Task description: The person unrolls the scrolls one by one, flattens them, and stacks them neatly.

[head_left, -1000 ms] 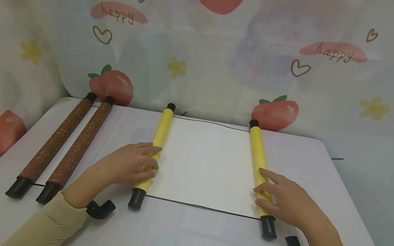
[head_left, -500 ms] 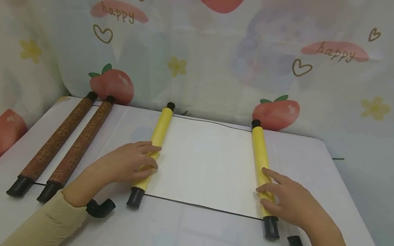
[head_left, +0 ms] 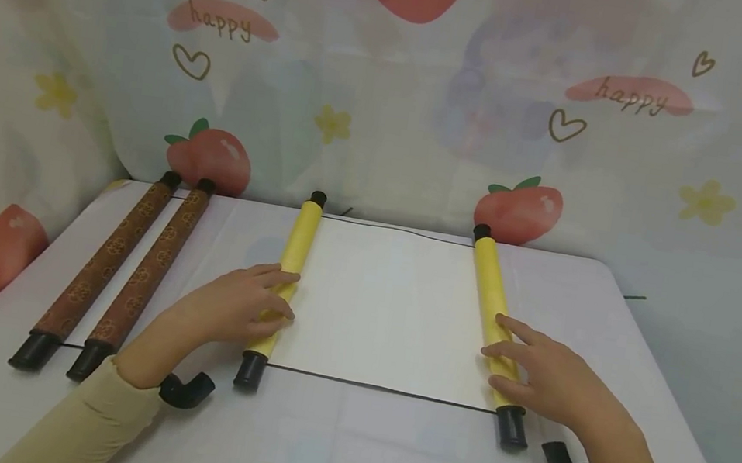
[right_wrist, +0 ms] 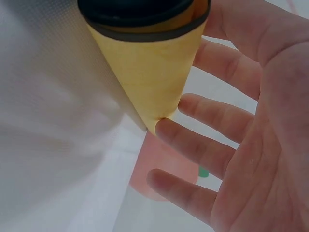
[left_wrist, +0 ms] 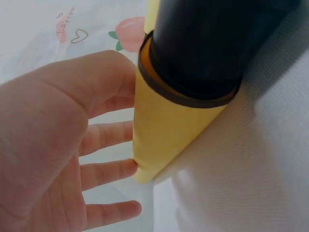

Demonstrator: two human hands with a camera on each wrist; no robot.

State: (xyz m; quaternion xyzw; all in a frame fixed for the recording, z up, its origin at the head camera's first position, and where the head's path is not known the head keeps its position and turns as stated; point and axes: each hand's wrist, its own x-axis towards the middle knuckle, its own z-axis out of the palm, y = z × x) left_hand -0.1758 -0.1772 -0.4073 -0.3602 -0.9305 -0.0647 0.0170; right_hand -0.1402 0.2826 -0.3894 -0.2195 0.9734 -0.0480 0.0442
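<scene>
Both grips released, flat on yellow scroll rollers [head_left: 283, 282]; white table [head_left: 349, 448], strawberry curtain [head_left: 389, 93].

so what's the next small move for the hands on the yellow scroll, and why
Probably roll both rollers a little further apart. The left hand rests on the left yellow roller, the right hand on the right yellow roller, with white sheet spread between.
</scene>
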